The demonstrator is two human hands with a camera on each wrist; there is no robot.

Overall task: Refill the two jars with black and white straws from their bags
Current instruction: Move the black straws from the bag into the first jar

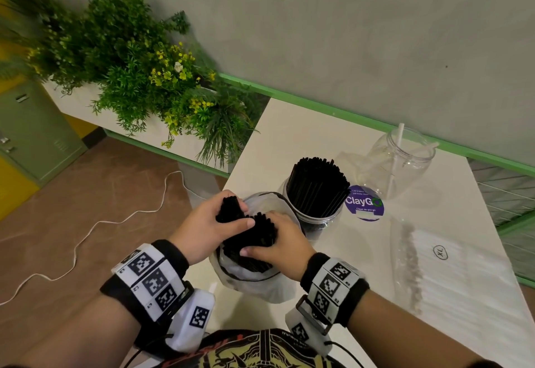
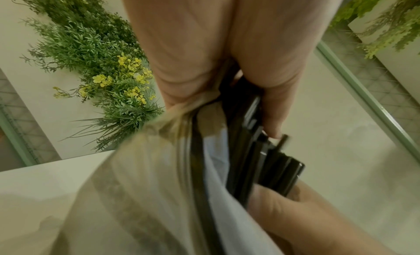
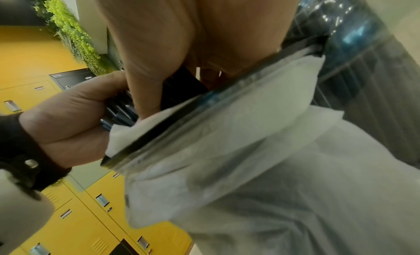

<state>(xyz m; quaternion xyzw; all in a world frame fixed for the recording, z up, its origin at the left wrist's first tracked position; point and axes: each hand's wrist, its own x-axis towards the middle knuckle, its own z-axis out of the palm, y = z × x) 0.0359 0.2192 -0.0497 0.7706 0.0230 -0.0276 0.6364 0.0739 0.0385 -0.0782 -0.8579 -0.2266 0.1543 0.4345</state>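
Black straws (image 1: 249, 231) stand bunched in the open bag (image 1: 254, 283) at the near edge of the white surface (image 1: 289, 136). Left hand (image 1: 202, 231) and right hand (image 1: 280, 246) both curl their fingers (image 1: 249, 222) round the bunch. Just behind, one jar (image 1: 315, 211) is packed with black straws; another jar (image 1: 399, 159) holds two white straws (image 1: 395, 162). White-straw bag (image 1: 451, 266) lies right.
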